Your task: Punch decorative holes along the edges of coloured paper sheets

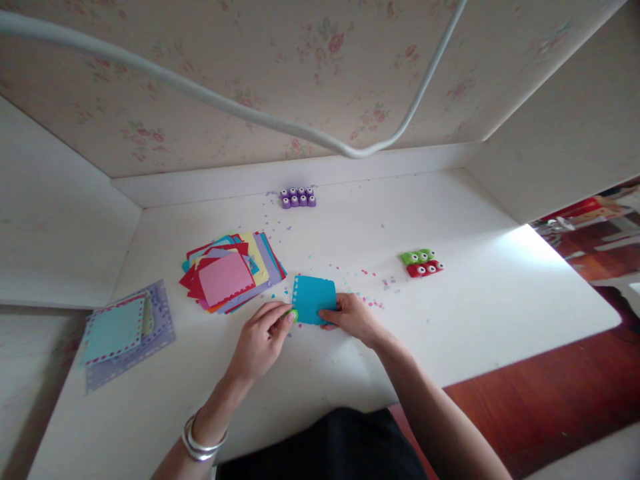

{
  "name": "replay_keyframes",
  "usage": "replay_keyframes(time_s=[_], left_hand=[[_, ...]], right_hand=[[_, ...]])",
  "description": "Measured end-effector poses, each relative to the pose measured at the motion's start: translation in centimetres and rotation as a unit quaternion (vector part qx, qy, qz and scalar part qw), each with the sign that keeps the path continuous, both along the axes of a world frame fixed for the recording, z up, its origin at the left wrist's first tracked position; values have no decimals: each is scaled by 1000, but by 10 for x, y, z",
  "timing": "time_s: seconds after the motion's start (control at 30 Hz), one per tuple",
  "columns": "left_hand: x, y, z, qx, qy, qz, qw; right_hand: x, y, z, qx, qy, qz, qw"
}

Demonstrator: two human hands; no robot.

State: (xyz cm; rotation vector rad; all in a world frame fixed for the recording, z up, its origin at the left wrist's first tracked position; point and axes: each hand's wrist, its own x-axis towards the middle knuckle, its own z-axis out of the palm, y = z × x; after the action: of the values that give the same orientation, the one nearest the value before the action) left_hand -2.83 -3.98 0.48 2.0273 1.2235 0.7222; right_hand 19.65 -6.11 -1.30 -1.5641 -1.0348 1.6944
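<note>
A blue paper square (315, 298) with punched edges lies on the white table (475, 313) in front of me. My left hand (263, 337) is closed on a small green punch (291, 315) pressed at the square's lower left corner. My right hand (353, 315) is closed on the square's lower right edge, pinching it. A silver bangle sits on my left wrist.
A fanned pile of coloured paper squares (230, 270) lies left of the blue one. A stack of punched sheets (127, 330) lies at the far left. Purple punches (298, 197) stand at the back, green punches (417, 256) and red punches (424, 269) to the right. Paper confetti (373, 283) is scattered around.
</note>
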Motion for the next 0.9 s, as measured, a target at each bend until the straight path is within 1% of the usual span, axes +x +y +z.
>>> replay_keyframes(time_s=[0.13, 0.3, 0.4, 0.53, 0.67, 0.8, 0.9], left_hand=[[5, 2, 0, -13, -5, 3, 1000], [5, 9, 2, -52, -3, -2, 999], [7, 16, 3, -79, 5, -6, 997], [12, 26, 3, -90, 49, -19, 995], [14, 36, 2, -99, 98, -49, 989], [15, 43, 1, -107, 116, -66, 985], [15, 44, 3, -116, 115, -77, 984]], right_hand=[[0, 0, 0, 9, 22, -2, 1000], [-1, 0, 0, -1, -26, -12, 1000], [-2, 0, 0, -3, -26, -8, 1000], [-1, -1, -2, 11, -13, 4, 1000], [0, -1, -3, 19, -47, 12, 999], [-1, -2, -1, 26, -55, 14, 998], [-3, -3, -2, 35, -53, 8, 998]])
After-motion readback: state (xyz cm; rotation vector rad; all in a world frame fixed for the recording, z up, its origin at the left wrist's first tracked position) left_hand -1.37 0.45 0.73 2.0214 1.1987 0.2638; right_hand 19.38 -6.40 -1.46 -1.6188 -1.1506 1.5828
